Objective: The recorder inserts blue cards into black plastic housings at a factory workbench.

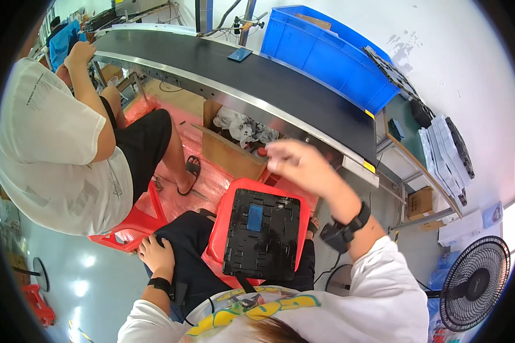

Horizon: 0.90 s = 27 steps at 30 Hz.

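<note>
Reaching seems the current step: right hand (295,163), blurred — grip unclear — hovers at one o'clock from the black tray (270,248); left hand (157,254) rests, loosely spread, on the thigh (192,244) at nine. Blue piece (254,218) lies on the tray; next move likely calls for a fingertip pinch.

The tray (280,251) is black, with a plain blue rectangle (254,218) nearer its far edge; the stool (214,240) beneath is red. A darker blue piece (240,54) lies along the far edge of the black belt (315,94), whose frame (212,87) is silver, with yellow patches (369,166) near its right end. The big bin (320,63) is bright blue, the box (229,154) brown. The wearer's white shirt (377,280) bears a yellow-and-multicoloured print (234,314); both wristbands (344,231) are black.
</note>
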Tool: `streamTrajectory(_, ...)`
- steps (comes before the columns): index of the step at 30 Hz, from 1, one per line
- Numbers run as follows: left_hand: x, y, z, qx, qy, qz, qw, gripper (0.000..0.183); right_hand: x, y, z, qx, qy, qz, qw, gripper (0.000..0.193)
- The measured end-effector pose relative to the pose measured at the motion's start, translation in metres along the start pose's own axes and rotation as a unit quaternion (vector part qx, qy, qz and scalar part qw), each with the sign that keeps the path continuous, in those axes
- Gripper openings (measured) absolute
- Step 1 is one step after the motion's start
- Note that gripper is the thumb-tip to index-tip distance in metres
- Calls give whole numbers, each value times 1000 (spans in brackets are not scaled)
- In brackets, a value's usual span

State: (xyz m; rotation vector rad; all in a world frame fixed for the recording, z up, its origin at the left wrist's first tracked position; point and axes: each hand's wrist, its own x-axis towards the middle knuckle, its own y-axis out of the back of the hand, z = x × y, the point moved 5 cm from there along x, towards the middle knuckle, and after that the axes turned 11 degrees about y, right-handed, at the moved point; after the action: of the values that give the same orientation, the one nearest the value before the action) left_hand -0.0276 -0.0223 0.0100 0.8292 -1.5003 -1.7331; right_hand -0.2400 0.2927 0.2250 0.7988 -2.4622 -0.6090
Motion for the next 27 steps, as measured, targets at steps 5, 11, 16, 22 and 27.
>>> streamTrajectory(5, 2, -1, 1, -12, 0, -12, 1000, 38, 67, 56, 9, 90, -78, 103, 988, 33)
streamTrajectory(11, 3, 0, -2, -10, 3, -12, 1000, 37, 133, 97, 37, -111, -70, 156, 979, 51)
streamTrajectory(16, 4, -3, -4, -5, 13, -13, 1000, 37, 168, 111, 83, -260, -93, 127, 953, 74)
streamTrajectory(22, 6, -5, -3, -11, 6, 1, 1000, 37, 176, 136, 128, -307, -131, 93, 938, 82)
streamTrajectory(27, 6, -4, -4, -7, 5, -5, 1000, 38, 157, 155, 148, -261, -232, 57, 935, 89)
